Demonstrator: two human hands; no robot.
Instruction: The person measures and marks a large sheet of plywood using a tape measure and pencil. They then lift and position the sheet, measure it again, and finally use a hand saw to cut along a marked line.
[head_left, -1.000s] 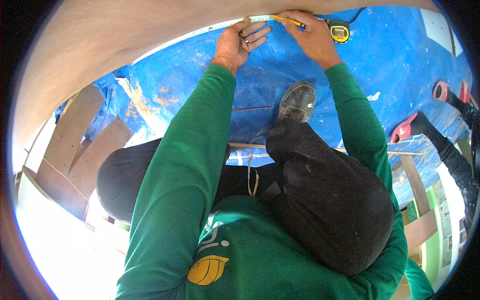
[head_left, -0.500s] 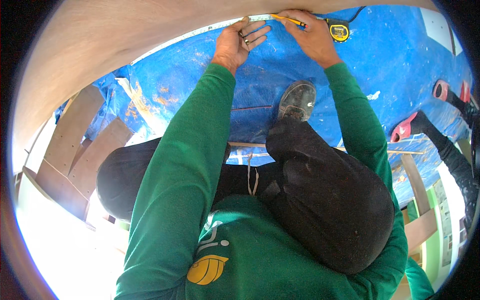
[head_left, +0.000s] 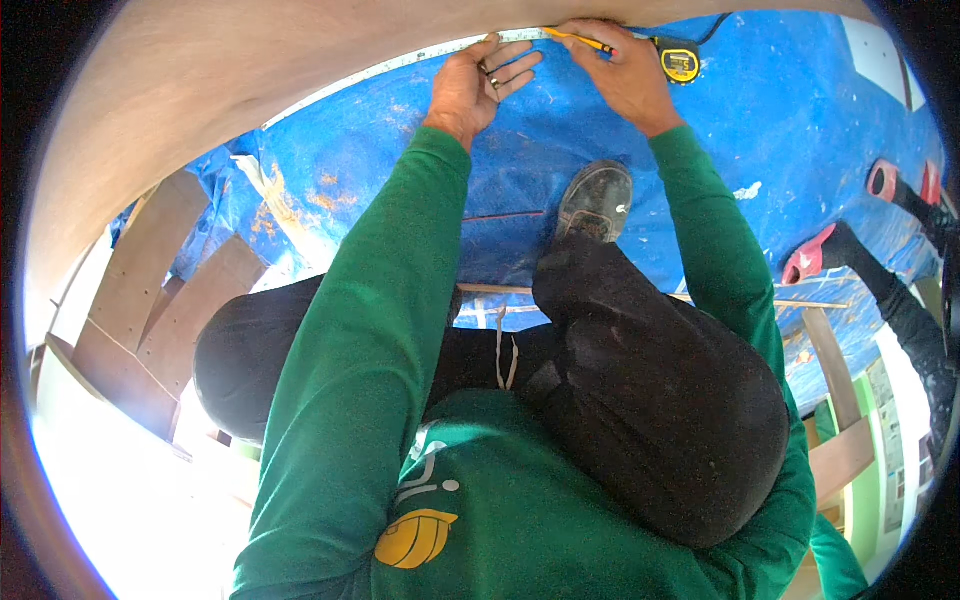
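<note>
A pale tape blade point(head_left: 375, 70) runs along the lower edge of a curved plywood panel point(head_left: 250, 50). My left hand point(head_left: 470, 80) pinches the blade at its thumb while three ringed, loosely extended fingers hang beside it. To its right, my right hand point(head_left: 625, 80) grips a yellow pencil point(head_left: 590, 43), its tip at the blade near the panel edge. The yellow and black tape case point(head_left: 679, 62) lies just right of that hand, with a black cord beside it.
A blue tarp point(head_left: 390, 180) covers the floor under my crossed leg and shoe point(head_left: 594, 200). Wood boards point(head_left: 160, 230) lie at the left. Another person's legs in pink footwear point(head_left: 805, 260) are at the right. A thin wooden strip and more boards point(head_left: 838, 370) lie behind my knee.
</note>
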